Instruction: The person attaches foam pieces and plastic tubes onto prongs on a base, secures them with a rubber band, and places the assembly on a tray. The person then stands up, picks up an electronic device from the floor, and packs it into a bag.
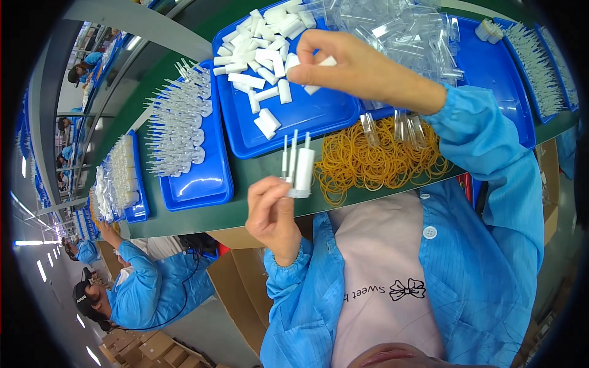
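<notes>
Head: green bench (257, 178) w/ blue trays (307, 116)

Head-worn fisheye, steeply down, close.

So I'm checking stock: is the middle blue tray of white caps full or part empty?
Part empty. The white caps crowd the far end of the blue tray, while its near half shows bare blue floor.
</notes>
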The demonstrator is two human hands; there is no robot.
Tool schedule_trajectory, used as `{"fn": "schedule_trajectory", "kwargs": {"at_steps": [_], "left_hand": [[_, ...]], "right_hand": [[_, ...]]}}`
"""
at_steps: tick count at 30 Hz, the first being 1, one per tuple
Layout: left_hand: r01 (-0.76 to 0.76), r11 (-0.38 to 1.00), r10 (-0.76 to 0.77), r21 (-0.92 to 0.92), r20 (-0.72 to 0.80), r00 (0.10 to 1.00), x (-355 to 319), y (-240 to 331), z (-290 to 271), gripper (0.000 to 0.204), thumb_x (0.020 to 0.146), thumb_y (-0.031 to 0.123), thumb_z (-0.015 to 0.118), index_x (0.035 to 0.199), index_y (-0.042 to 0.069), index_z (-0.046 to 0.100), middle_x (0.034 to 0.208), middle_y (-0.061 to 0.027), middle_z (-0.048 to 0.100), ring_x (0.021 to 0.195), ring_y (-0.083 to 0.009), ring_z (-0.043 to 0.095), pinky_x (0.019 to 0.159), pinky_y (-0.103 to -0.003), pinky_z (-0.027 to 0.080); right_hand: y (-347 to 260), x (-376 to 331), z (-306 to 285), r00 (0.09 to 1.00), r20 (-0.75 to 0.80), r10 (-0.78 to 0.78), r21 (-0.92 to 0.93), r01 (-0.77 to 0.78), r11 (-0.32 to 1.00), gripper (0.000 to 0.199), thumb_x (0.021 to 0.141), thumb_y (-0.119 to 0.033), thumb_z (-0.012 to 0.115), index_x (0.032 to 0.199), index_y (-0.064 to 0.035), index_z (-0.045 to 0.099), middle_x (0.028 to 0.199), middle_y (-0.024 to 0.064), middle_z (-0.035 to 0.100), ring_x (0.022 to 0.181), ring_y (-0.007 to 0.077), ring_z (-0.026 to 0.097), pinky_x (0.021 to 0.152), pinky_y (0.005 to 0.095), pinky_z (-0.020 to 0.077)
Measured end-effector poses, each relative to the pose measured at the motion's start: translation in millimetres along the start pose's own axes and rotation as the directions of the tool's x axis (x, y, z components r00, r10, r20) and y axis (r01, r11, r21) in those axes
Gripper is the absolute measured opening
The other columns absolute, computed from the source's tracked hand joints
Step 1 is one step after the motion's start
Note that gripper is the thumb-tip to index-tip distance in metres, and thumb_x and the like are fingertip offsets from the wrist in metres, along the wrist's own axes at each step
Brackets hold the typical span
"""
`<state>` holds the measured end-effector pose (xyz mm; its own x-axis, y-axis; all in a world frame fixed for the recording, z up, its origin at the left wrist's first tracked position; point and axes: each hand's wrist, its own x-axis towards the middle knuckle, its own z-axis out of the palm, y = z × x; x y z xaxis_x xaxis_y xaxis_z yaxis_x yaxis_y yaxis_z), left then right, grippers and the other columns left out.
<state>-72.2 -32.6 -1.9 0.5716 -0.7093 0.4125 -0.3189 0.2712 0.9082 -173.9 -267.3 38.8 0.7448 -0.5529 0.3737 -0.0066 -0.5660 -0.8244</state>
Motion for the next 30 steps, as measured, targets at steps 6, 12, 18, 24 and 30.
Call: {"fn": "schedule_trajectory", "kwargs": {"at_steps": [6, 12, 18, 24, 30], "left_hand": [[-0.069, 0.996, 0.063, 0.059, 0.100, 0.993, 4, 6, 15, 0.011, 0.081, 0.000, 0.064, 0.092, 0.001, 0.065, 0.097, -0.0107, 0.057, 0.088, -0.0186, 0.054, 0.078, -0.029, 0.045], [-0.102, 0.994, 0.098, 0.050, 0.077, 0.992, 10, 7, 26, 0.011, 0.081, 0.001, 0.066, 0.091, 0.002, 0.068, 0.091, -0.0092, 0.060, 0.083, -0.0174, 0.056, 0.066, -0.025, 0.046], [-0.095, 0.988, 0.078, 0.119, 0.144, 0.986, 10, 5, 24, 0.013, 0.082, 0.002, 0.064, 0.095, 0.002, 0.066, 0.098, -0.0103, 0.057, 0.087, -0.0176, 0.055, 0.072, -0.026, 0.047], [-0.174, 0.960, 0.136, 0.220, 0.178, 0.975, 9, 8, 22, 0.011, 0.081, 0.000, 0.065, 0.092, 0.002, 0.067, 0.095, -0.0097, 0.058, 0.084, -0.0175, 0.056, 0.065, -0.024, 0.046], [-0.239, 0.949, 0.187, 0.206, 0.244, 0.952, 13, 9, 26, 0.011, 0.080, -0.001, 0.065, 0.089, 0.003, 0.067, 0.090, -0.0088, 0.059, 0.083, -0.0185, 0.055, 0.067, -0.026, 0.045]], "right_hand": [[-15, -9, -23, 0.862, 0.391, 0.322, 0.393, -0.473, 0.789, 0.028, 0.093, -0.037, 0.053, 0.087, -0.0101, 0.058, 0.067, -0.0044, 0.047, 0.058, 0.0024, 0.041, 0.049, 0.0171, 0.0346], [-6, -18, -12, 0.853, 0.458, 0.251, 0.378, -0.442, 0.813, 0.033, 0.094, -0.040, 0.049, 0.088, -0.0090, 0.060, 0.071, -0.0043, 0.048, 0.064, 0.0039, 0.041, 0.057, 0.0181, 0.0339], [-7, -22, -3, 0.877, 0.449, 0.173, 0.403, -0.371, 0.837, 0.034, 0.096, -0.038, 0.046, 0.091, -0.0065, 0.059, 0.082, -0.0013, 0.052, 0.074, 0.0067, 0.045, 0.066, 0.0212, 0.0391], [-3, -19, -23, 0.877, 0.480, -0.014, 0.279, -0.137, 0.951, 0.033, 0.095, -0.030, 0.048, 0.107, -0.0024, 0.060, 0.100, 0.0039, 0.059, 0.090, 0.0114, 0.053, 0.079, 0.0265, 0.0436], [-4, -17, -33, 0.829, 0.546, 0.121, 0.350, -0.358, 0.866, 0.022, 0.086, -0.021, 0.062, 0.097, -0.0012, 0.063, 0.093, 0.0038, 0.062, 0.087, 0.0113, 0.056, 0.079, 0.0262, 0.0444]]}}
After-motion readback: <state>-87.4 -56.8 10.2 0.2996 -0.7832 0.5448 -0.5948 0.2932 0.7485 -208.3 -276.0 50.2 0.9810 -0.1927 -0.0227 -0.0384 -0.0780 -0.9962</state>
